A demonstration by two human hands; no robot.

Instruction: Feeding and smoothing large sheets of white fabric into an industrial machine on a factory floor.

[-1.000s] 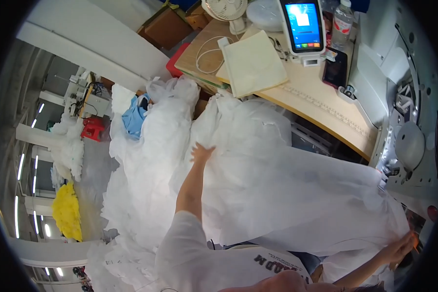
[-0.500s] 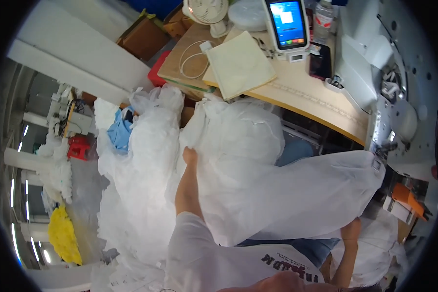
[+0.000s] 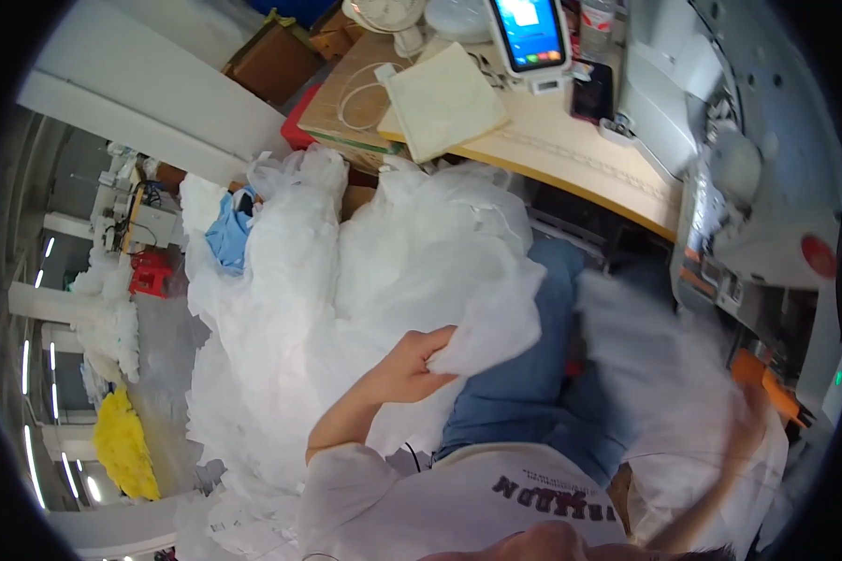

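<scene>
Workshop clutter rings the scene, with a wooden counter running across the top and heaps of pale cloth spilling over the floor below it. Nearest, the left hand has its grip pinched shut on a fold of white gauzy fabric, thumb on top and fingers curled under the cloth edge; the fabric billows up and away from that grip toward the counter and drapes down past the forearm on both sides. Just to the right of the left grip, blue denim over the person's lap shows bare where the fabric has been pulled off it. Further right, the right hand is a motion blur buried in another sheet of the same white fabric, so I cannot tell whether its grip is spread or closed. Above the right grip stands a grey sewing machine with a red knob. Beyond the left grip, past the mound of fabric, a folded cream cloth lies on the counter beside a coiled white cable, a standing tablet with a lit screen, and a dark phone. Far off to the left of the grip, a blue garment sits tucked in the white pile, and a yellow bundle lies on the floor.
</scene>
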